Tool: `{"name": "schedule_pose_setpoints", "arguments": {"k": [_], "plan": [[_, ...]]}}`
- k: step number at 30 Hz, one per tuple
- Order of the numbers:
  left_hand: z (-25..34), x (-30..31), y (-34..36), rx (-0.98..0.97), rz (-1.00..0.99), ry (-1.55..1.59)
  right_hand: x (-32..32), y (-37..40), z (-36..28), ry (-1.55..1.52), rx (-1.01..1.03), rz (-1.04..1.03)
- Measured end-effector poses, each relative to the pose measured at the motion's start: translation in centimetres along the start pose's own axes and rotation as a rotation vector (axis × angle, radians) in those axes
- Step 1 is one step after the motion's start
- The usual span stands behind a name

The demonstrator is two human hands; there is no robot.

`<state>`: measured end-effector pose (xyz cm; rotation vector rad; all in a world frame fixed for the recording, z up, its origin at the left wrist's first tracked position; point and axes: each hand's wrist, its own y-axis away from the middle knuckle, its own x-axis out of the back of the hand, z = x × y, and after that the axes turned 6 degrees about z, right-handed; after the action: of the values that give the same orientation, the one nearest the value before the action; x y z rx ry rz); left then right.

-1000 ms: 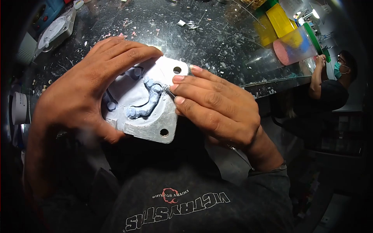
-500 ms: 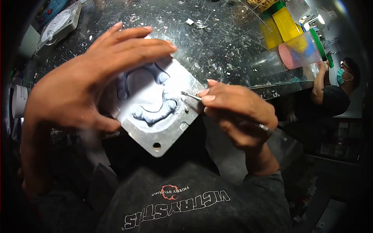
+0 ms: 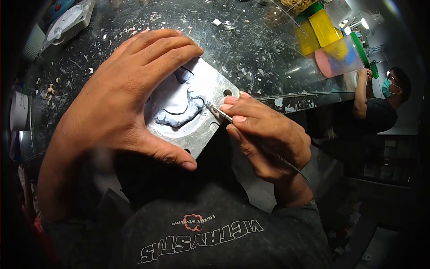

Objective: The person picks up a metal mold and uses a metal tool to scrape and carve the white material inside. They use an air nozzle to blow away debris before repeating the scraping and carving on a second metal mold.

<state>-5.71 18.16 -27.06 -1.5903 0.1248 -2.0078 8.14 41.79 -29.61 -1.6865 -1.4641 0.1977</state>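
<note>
My left hand (image 3: 127, 96) spreads over a metal dental flask half (image 3: 202, 142), gripping it with the fingers over its far side and the thumb along its near edge. White plaster fills the flask, with a grey-blue dental arch (image 3: 177, 117) set in it; the palm covers the arch's left part. My right hand (image 3: 271, 134) pinches a thin metal carving tool (image 3: 221, 113) with a ridged handle like a pen. The tool's tip is at the plaster beside the arch's right end. My right fingertips are by the flask's right corner.
Another flask half (image 3: 71, 22) lies at the far left. Small tooth-like pieces (image 3: 50, 91) and a white round container (image 3: 19, 112) are left of my hand. A clear jar with pink contents (image 3: 342, 58) and a yellow container (image 3: 324, 24) are at right. A masked person (image 3: 374, 105) sits beyond.
My left thumb has moved right along the flask's near edge, and the hand covers more of it. The flask has shifted slightly up. The tool tip is closer to the arch.
</note>
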Motion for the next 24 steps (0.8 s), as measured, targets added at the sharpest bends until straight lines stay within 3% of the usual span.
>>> {"name": "schedule_pose_setpoints", "arguments": {"k": [5, 12, 24], "plan": [[-0.31, -0.42, -0.14, -0.006, 0.009, 0.048, 0.08, -0.43, -0.32, 0.095, 0.056, -0.111], [-0.11, -0.47, -0.1, 0.008, 0.024, 0.039, 0.06, 0.11, 0.27, -0.109, -0.133, 0.006], [-0.19, -0.62, -0.09, 0.002, 0.039, 0.052, -0.01, -0.3, 0.09, 0.031, -0.002, -0.091]]}}
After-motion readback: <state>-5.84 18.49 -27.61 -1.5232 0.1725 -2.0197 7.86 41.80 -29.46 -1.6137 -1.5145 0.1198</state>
